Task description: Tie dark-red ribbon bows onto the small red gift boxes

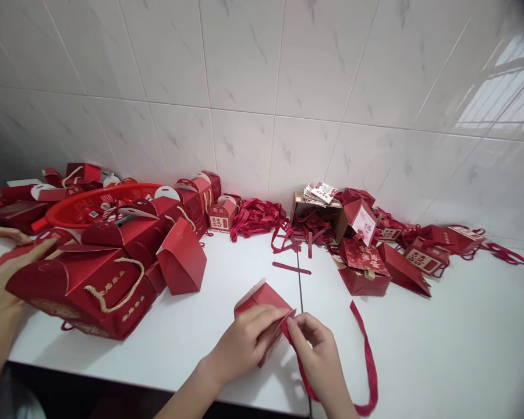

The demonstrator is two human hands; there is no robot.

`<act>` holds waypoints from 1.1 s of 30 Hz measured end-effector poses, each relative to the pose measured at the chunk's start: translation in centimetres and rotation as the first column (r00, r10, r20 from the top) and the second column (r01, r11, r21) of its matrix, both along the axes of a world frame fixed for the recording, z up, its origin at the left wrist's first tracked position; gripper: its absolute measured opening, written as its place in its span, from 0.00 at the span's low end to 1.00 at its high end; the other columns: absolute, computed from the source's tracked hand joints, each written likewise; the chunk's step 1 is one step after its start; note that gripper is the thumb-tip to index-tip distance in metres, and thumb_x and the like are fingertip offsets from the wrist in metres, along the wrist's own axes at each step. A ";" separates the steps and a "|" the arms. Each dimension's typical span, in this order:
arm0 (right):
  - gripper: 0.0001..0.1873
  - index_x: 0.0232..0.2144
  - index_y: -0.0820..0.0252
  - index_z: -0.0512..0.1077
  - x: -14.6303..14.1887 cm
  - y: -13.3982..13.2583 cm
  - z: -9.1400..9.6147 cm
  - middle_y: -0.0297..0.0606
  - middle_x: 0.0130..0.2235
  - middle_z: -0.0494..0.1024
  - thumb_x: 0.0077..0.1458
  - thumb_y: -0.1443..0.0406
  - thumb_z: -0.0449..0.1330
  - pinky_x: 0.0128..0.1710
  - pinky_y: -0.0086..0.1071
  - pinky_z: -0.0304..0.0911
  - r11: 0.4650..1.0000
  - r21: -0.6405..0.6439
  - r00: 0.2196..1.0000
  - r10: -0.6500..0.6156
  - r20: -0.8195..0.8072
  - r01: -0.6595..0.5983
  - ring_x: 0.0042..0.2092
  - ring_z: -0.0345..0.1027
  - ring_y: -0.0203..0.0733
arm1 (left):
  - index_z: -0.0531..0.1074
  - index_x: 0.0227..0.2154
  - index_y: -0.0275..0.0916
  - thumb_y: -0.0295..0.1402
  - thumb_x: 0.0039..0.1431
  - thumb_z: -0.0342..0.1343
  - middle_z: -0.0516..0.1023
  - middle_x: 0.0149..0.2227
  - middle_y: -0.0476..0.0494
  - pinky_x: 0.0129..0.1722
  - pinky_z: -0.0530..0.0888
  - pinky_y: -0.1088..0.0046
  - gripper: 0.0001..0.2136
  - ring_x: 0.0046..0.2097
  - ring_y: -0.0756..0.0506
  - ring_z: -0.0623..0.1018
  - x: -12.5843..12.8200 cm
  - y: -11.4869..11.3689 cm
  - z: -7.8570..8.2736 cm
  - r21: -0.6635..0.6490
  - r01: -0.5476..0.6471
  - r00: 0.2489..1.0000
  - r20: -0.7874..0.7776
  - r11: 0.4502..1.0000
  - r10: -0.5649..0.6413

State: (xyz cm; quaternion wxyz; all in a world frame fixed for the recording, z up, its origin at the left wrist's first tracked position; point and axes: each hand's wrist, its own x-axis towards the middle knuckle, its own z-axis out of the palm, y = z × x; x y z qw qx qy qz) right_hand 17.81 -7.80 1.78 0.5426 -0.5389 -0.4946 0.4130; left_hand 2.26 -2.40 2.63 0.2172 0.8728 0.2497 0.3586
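Observation:
A small red gift box [268,295] stands near the table's front edge, turned at an angle. My left hand [248,337] is closed on it, fingers over its upper edge. My right hand [317,346] pinches a dark red ribbon [370,361] right at the box's top corner. The ribbon hangs below that hand and loops round to the right across the table. Whether its end passes through the box is hidden by my fingers. Another red box [183,259] without a visible ribbon stands to the left.
Larger red boxes with rope handles [113,285] crowd the left, by a red plastic basket [100,203]. A co-worker's hands [17,262] are there. Against the wall lie bundled ribbons [259,216] and an open carton [314,218]. Finished-looking small boxes [425,256] lie right; the tiled wall [244,70] stands behind.

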 end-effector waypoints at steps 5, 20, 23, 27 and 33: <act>0.10 0.32 0.58 0.73 0.1 0.3 -0.2 0.39 0.33 0.74 0.53 0.58 0.60 0.37 0.33 0.65 0.972 0.194 0.972 -0.165 0.169 0.131 0.36 0.68 0.42 | 0.71 0.41 0.40 0.20 0.60 0.45 0.77 0.38 0.44 0.39 0.77 0.73 0.13 0.40 0.48 0.77 0.1 0.2 0.0 0.071 -0.039 0.999 0.029 0.997 0.037; 0.10 0.31 0.56 0.78 0.3 0.9 2.6 0.41 0.35 0.79 0.53 0.57 0.61 0.45 0.40 0.65 0.979 0.168 0.993 0.117 0.021 -0.119 0.40 0.71 0.47 | 0.71 0.41 0.43 0.20 0.55 0.53 0.72 0.41 0.42 0.48 0.74 0.60 0.14 0.46 0.43 0.71 1.1 -0.8 3.3 0.301 -0.265 0.939 0.295 0.916 0.175; 0.09 0.30 0.55 0.79 0.6 0.7 2.8 0.41 0.33 0.79 0.52 0.58 0.62 0.43 0.39 0.65 0.977 0.185 0.994 0.098 0.038 -0.103 0.39 0.71 0.47 | 0.68 0.49 0.43 0.24 0.56 0.53 0.69 0.49 0.40 0.51 0.71 0.58 0.17 0.52 0.40 0.69 0.6 -1.2 2.2 0.196 -0.343 0.916 0.284 0.919 0.282; 0.07 0.28 0.56 0.78 1.1 -0.3 3.2 0.41 0.31 0.79 0.52 0.60 0.62 0.37 0.37 0.67 0.963 0.268 0.999 -0.003 -0.053 0.017 0.35 0.71 0.45 | 0.61 0.54 0.42 0.31 0.56 0.55 0.68 0.52 0.37 0.52 0.70 0.53 0.21 0.54 0.38 0.69 0.2 -0.8 -0.6 -0.003 -0.551 0.801 0.279 0.835 0.530; 0.05 0.27 0.51 0.79 0.9 -3.2 4.3 0.39 0.24 0.78 0.52 0.59 0.64 0.38 0.46 0.67 0.836 0.518 0.981 -0.115 -0.156 0.180 0.30 0.73 0.48 | 0.60 0.52 0.42 0.38 0.54 0.58 0.71 0.51 0.37 0.45 0.76 0.59 0.23 0.51 0.38 0.75 0.7 0.2 -2.7 -0.350 -0.572 0.734 0.185 0.742 0.653</act>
